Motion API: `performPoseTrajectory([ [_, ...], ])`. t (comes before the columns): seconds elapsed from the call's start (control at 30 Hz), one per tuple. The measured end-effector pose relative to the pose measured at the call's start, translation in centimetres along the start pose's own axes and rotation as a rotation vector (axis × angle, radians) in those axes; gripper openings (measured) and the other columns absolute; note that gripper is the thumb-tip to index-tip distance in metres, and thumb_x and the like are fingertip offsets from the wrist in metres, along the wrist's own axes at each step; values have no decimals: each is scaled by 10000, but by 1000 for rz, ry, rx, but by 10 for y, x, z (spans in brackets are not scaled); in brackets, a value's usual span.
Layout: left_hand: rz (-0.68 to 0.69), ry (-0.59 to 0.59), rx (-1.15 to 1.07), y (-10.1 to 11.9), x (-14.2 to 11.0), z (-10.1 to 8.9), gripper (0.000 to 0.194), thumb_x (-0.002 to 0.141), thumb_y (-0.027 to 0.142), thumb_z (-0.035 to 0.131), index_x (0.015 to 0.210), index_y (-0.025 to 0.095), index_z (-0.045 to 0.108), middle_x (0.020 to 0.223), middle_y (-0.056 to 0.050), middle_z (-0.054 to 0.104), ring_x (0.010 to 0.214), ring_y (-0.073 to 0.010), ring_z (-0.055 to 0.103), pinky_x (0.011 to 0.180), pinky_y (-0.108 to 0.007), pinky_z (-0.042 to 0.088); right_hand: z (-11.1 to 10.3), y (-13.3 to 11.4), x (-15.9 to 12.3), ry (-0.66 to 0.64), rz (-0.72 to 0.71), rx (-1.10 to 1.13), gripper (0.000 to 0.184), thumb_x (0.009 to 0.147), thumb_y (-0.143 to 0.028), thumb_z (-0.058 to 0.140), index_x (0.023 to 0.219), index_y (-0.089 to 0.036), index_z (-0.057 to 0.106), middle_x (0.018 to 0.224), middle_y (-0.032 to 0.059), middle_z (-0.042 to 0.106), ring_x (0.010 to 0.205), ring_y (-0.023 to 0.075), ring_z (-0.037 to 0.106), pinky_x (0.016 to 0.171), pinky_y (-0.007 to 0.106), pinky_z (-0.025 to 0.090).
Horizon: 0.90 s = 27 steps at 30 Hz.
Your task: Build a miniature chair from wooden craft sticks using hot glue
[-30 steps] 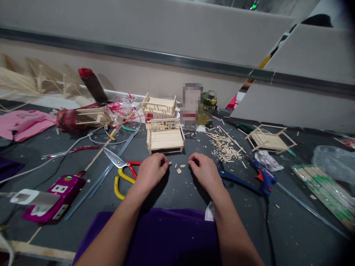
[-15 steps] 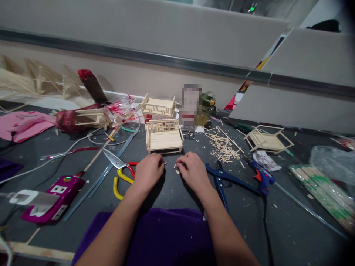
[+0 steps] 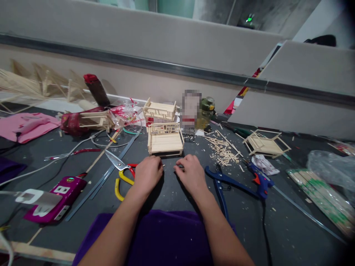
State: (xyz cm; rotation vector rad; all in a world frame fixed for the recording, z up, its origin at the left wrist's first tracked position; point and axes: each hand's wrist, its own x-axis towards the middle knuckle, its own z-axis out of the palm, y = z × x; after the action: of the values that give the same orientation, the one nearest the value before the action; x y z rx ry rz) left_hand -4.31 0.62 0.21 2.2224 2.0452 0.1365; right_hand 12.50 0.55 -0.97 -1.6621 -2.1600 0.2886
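The left hand (image 3: pixel 149 171) pinches a short, pale wooden stick piece (image 3: pixel 164 165) between thumb and fingers, just in front of a bench-shaped model of pale wooden sticks (image 3: pixel 165 142) on the dark grey surface (image 3: pixel 177 197). The right hand (image 3: pixel 192 173) faces it, fingers curled toward the thumb; whether it grips anything cannot be told. Blue long-handled cutters (image 3: pixel 221 195) lie beside it.
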Motion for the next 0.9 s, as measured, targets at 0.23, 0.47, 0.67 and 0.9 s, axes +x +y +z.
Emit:
performPoseTrajectory([
  [0.23, 5, -22, -20, -1, 1, 0, 199, 862, 214, 479, 831, 196, 675, 932, -95, 723, 918, -269, 651, 671, -317, 428, -30, 11, -3, -177, 172, -36, 99, 887, -190, 586, 889, -224, 678, 857, 34, 695, 778, 188, 619, 658, 276, 347],
  [0.47, -1, -47, -52, 1, 0, -1, 176, 867, 214, 490, 841, 194, 663, 956, -75, 723, 931, -234, 643, 704, -298, 417, -27, 1, -7, -283, 98, -106, 121, 880, -144, 561, 950, -217, 627, 872, 28, 710, 814, 187, 650, 632, 277, 298],
  [0.67, 0, -58, -55, 2, 1, -1, 180, 871, 210, 487, 846, 187, 663, 955, -83, 721, 933, -244, 641, 715, -307, 419, -19, 1, -6, -290, 89, -175, 94, 908, -171, 541, 941, -204, 623, 925, 51, 712, 847, 198, 650, 632, 291, 288],
  [0.9, 6, -48, -79, 0, 1, 1, 174, 865, 213, 497, 835, 191, 667, 944, -77, 722, 925, -246, 641, 713, -309, 409, -26, 7, -4, -232, 146, -96, 81, 893, -188, 575, 932, -226, 636, 911, 20, 715, 837, 178, 641, 641, 271, 299],
])
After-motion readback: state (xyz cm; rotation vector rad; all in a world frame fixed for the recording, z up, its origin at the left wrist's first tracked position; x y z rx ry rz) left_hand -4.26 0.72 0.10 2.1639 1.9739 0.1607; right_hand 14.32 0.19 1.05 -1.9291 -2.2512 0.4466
